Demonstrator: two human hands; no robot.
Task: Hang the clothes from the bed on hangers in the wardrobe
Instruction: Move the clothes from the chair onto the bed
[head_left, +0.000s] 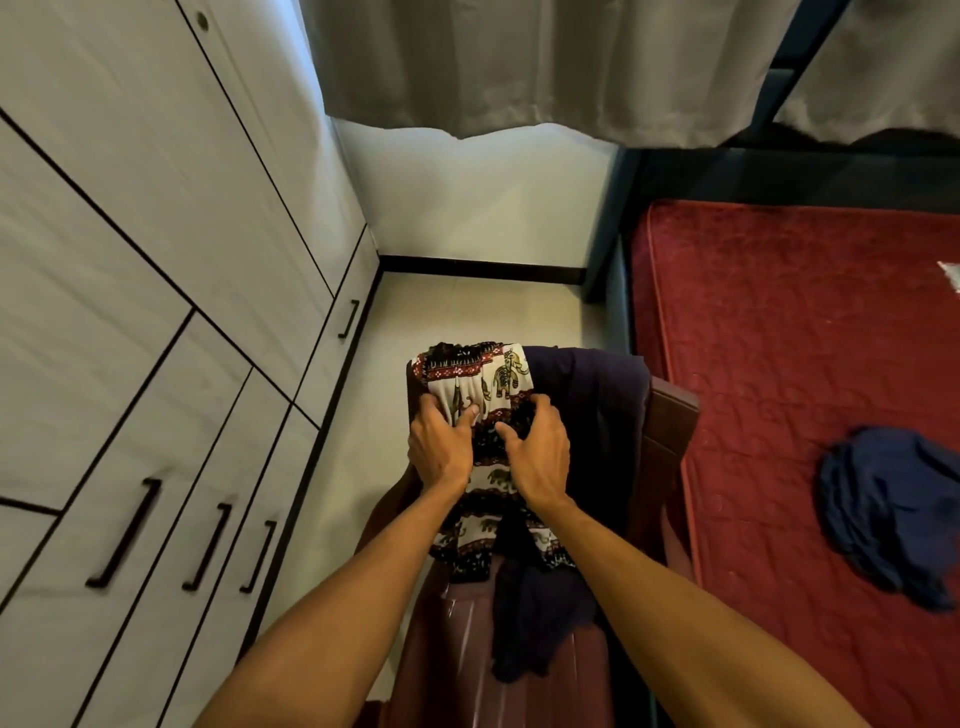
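Gripping elephant-print garment (501, 371) on chair (672, 415)

We are in a bedroom of a home. A tall white wood-grain wardrobe (130, 260) with black bar handles (124, 532) fills the left side, a red quilted mattress (805, 338) lies in a dark bed frame (613, 234) on the right, and grey fabric curtains (467, 62) hang above pale floor tiles (467, 312).
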